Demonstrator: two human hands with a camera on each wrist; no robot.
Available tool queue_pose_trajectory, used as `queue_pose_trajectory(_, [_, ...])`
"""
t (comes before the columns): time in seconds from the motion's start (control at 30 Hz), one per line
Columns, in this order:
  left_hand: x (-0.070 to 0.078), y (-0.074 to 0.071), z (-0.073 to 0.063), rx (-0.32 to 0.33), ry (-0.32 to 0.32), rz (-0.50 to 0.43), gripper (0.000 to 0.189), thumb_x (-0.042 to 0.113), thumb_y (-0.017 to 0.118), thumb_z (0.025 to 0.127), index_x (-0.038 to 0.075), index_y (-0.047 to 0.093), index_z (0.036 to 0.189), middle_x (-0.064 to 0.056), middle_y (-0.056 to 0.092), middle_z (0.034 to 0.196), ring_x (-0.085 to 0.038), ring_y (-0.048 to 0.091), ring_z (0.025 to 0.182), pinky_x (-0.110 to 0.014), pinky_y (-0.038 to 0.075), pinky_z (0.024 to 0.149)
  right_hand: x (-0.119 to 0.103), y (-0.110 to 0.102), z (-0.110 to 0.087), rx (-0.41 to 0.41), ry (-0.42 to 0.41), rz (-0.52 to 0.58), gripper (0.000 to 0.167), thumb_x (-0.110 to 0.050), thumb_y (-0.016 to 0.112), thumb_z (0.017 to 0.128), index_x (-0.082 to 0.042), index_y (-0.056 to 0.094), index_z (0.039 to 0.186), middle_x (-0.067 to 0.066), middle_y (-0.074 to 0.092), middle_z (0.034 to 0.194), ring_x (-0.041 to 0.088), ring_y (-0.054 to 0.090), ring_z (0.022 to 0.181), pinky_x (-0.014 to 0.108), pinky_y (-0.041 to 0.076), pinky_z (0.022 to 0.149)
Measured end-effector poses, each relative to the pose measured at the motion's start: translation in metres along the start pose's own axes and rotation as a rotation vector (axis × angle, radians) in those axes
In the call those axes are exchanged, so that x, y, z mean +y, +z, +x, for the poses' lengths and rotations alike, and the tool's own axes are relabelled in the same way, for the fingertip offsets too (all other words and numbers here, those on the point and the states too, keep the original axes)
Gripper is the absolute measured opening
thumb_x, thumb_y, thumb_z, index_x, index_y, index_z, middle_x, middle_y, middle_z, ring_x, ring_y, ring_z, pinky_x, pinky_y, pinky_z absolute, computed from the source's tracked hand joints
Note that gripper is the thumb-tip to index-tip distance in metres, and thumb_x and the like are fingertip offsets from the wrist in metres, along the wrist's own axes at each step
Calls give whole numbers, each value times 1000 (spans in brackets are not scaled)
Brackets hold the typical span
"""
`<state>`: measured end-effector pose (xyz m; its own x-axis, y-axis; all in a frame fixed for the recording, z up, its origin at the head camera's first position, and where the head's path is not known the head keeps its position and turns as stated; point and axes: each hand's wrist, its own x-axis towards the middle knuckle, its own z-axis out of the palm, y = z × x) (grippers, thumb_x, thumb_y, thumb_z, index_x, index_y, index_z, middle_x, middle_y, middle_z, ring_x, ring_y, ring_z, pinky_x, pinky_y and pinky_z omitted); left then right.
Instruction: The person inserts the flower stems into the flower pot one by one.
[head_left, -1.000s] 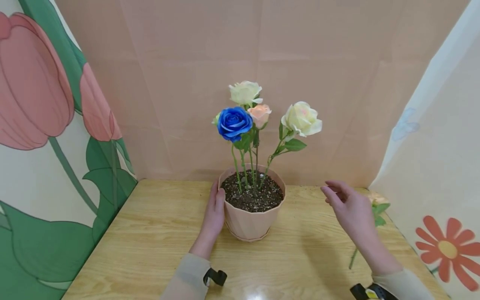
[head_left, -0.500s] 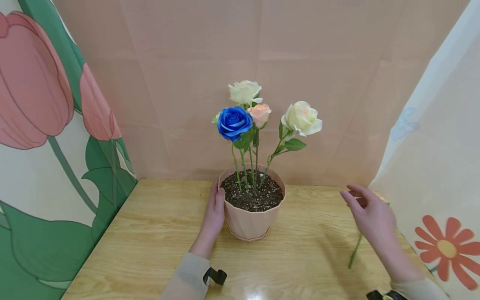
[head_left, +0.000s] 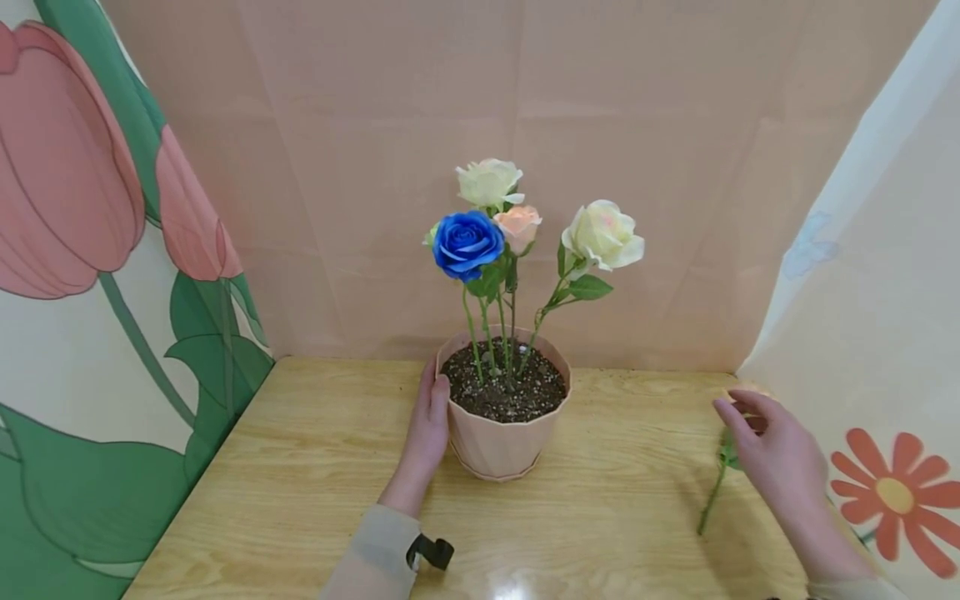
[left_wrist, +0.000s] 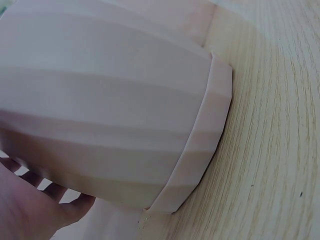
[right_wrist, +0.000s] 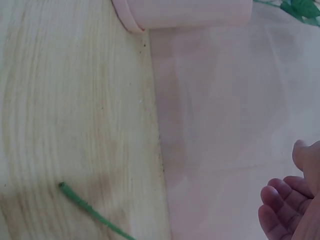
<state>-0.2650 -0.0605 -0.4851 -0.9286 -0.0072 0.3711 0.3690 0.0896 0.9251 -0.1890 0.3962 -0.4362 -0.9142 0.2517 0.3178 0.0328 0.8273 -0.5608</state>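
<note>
My left hand [head_left: 426, 429] rests against the left side of a pale pink flower pot [head_left: 502, 450], thumb near the rim. In the left wrist view its fingers lie along the pot's faceted wall. Dark soil [head_left: 510, 400] fills the pot. In it stand a blue rose [head_left: 468, 244], a white rose [head_left: 489, 182], a peach rose [head_left: 517, 227] and a cream rose [head_left: 603, 235] leaning right. My right hand [head_left: 783, 454] hovers at the right, fingers loosely bent and holding nothing. Beneath it a loose rose lies on the table, its green stem [head_left: 712, 500] showing and its bloom mostly hidden.
The wooden table [head_left: 315, 467] meets a pinkish backdrop [head_left: 375, 167] just behind the pot. A panel with painted tulips [head_left: 67, 158] bounds the left side. On the right stands a panel with a red painted flower [head_left: 892, 500].
My right hand has moved right and slightly down, over the loose rose, covering its bloom and baring more of its stem. My left hand and the pot have stayed in place.
</note>
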Motion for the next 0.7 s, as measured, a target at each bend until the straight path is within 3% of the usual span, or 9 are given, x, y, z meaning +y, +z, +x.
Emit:
queue_pose_trajectory(0.4, [2, -1, -1, 11, -23, 5, 61, 42, 32, 121, 16, 26, 176, -16, 28, 179, -40, 25, 164, -63, 19, 132, 28, 5, -2, -45, 63, -42, 69, -57, 56, 113, 2, 63, 150, 31, 74, 125, 50, 73, 101, 37, 48, 56])
queue_pose_trajectory(0.7, [3, -1, -1, -2, -38, 25, 59, 36, 30, 122, 16, 23, 177, -16, 26, 180, -41, 25, 164, -65, 21, 131, 49, 11, -1, -90, 98, -77, 75, -62, 52, 113, 2, 61, 151, 32, 71, 131, 46, 73, 96, 37, 48, 56])
